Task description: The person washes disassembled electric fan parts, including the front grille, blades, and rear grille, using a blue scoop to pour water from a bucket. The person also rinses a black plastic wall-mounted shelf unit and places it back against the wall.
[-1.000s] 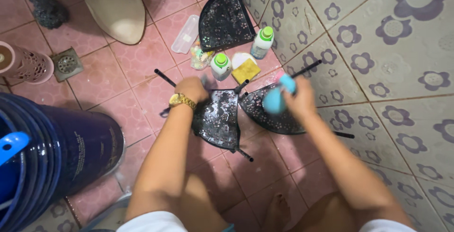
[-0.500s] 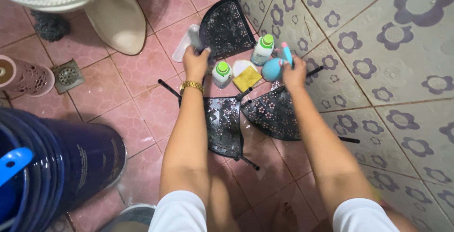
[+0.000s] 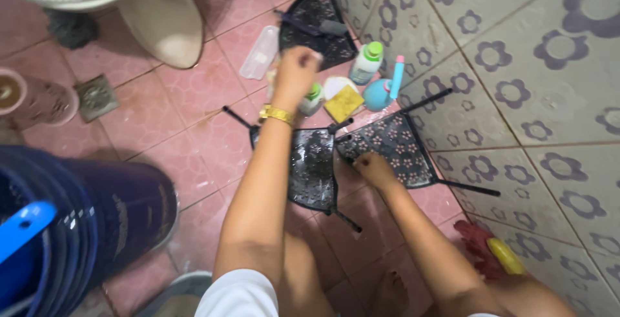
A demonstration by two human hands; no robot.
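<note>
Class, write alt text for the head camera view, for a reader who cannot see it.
A person crouches over a pink tiled floor, left hand raised above small bottles and a yellow sponge, right hand resting on a black perforated shelf panel. A blue bucket stands at left, and a flower-patterned wall at right.

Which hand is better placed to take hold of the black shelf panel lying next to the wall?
Right, probably. The right hand already rests at the black shelf panel, while the left hand is raised over the green-capped bottle.
</note>
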